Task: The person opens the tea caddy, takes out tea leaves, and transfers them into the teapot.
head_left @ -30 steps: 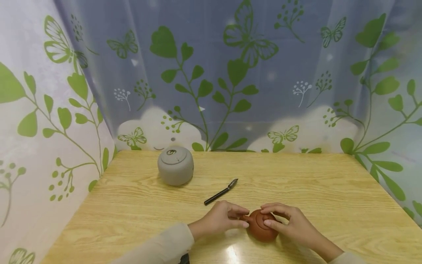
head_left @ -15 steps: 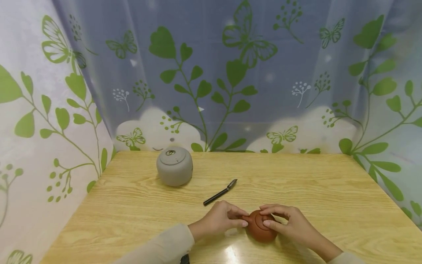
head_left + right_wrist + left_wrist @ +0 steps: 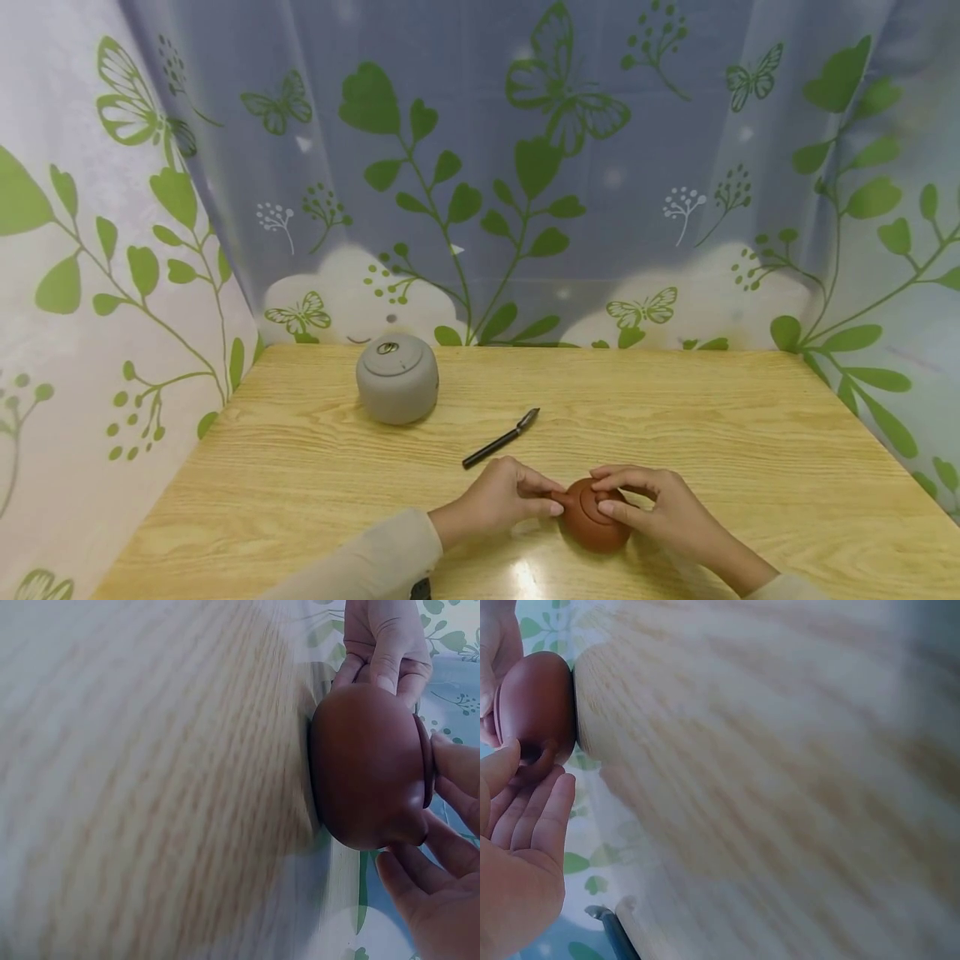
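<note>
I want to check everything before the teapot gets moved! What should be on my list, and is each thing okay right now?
1. Teapot standing upright on the table: ok.
2. Left hand on the handle: ok, its thumb and fingers are at it.
3. Lid on top of the teapot: ok, with the right hand over it.
4. Right hand's hold firm enough: cannot tell, the pictures don't show how hard it grips.
5. Black tool apart from the teapot: ok, it lies beyond the left hand.
6. Teapot empty inside: cannot tell, the lid covers the opening.
</note>
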Available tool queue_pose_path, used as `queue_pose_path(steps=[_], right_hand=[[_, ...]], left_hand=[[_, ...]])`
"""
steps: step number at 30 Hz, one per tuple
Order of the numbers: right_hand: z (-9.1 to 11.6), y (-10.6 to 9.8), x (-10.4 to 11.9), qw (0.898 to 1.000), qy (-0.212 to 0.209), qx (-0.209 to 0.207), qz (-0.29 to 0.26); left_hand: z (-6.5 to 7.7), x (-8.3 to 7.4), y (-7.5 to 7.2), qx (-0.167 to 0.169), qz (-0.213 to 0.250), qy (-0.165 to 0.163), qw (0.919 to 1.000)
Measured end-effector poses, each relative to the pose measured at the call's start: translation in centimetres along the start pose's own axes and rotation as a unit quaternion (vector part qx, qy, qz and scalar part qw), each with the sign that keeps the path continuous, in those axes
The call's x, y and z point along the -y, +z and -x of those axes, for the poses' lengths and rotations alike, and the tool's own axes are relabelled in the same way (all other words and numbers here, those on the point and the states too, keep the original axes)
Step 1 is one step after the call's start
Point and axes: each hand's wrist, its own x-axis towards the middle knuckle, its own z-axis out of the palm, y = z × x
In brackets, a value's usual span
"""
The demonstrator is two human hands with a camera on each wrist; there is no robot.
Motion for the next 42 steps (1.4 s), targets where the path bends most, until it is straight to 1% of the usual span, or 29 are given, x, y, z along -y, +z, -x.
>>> queue_pose_path(steps=[4, 8, 16, 21, 23, 25, 29, 31, 33, 36, 39, 42], right_hand=[[0.0, 0.0, 0.1, 1.0, 0.01, -0.002, 0.006], [0.0, 0.0, 0.2, 1.0, 0.017, -0.001, 0.009], [-0.3, -0.3, 0.6, 1.0, 0.0, -0.013, 0.029], [-0.4, -1.0, 0.7, 0.999, 0.031, -0.026, 0.011], [-0.3, -1.4, 0.6, 0.998, 0.043, -0.035, 0.003], [-0.2, -1.7, 0.4, 0.998, 0.048, -0.047, 0.008], [-0.1, -2.3, -0.2, 0.995, 0.046, -0.083, 0.026], [0.0, -2.6, -0.4, 0.993, 0.053, -0.104, 0.034], [0.1, -3.0, -0.7, 0.989, 0.068, -0.121, 0.047], [0.3, -3.5, -1.0, 0.982, 0.11, -0.14, 0.061], [0.5, -4.1, -1.6, 0.974, 0.164, -0.145, 0.063], [0.8, -4.6, -2.3, 0.965, 0.214, -0.141, 0.061]], left_hand=[[0.0, 0.1, 0.0, 0.0, 0.011, -0.003, 0.9999], [0.0, 0.2, 0.0, 0.001, 0.011, -0.002, 0.9999], [0.0, -0.1, -0.1, 0.002, 0.011, -0.005, 0.9999], [0.0, -0.1, -0.1, 0.002, 0.009, 0.0, 1.0], [-0.1, -0.1, 0.0, 0.003, 0.011, 0.0, 0.9999], [-0.1, -0.1, 0.0, 0.002, 0.013, -0.001, 0.9999], [-0.1, 0.0, 0.1, -0.001, 0.018, -0.006, 0.9998], [0.0, 0.0, 0.1, -0.002, 0.024, -0.009, 0.9997], [0.1, -0.1, 0.1, -0.003, 0.03, -0.013, 0.9995], [0.1, -0.1, 0.1, -0.004, 0.034, -0.017, 0.9993], [0.1, -0.2, 0.1, -0.003, 0.033, -0.018, 0.9993], [0.1, -0.2, 0.0, 0.0, 0.035, -0.016, 0.9992]])
